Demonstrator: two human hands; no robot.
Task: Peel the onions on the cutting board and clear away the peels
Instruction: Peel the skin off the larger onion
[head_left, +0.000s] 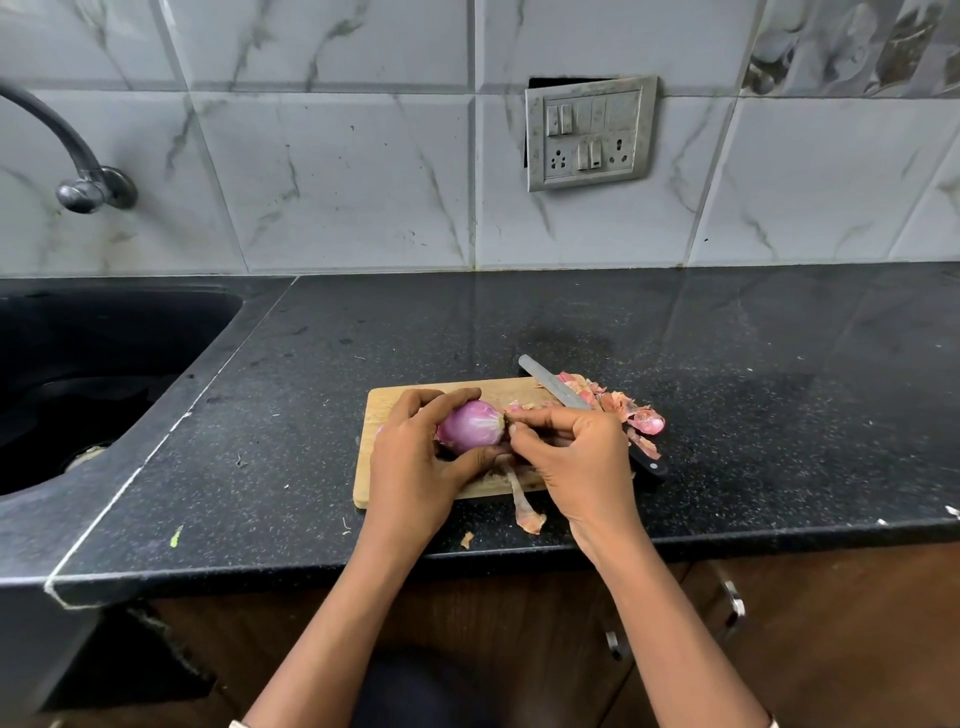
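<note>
A purple peeled onion (471, 426) is held just above the wooden cutting board (379, 405). My left hand (415, 457) grips the onion from the left, fingers over its top and thumb under it. My right hand (576, 457) pinches a bit of skin at the onion's right end. A strip of dry peel (524, 506) hangs down off the board's front edge. A heap of pinkish peels (623, 408) lies at the board's right corner. Behind my left hand a sliver of something purple (380, 429) shows; what it is I cannot tell.
A knife lies slanted over the board's right end, blade (553, 382) toward the wall, black handle (649, 462) beside my right hand. Small peel scraps (466, 540) dot the black counter (779, 415) near its front edge. A dark sink (78, 384) and tap (78, 171) are at the left.
</note>
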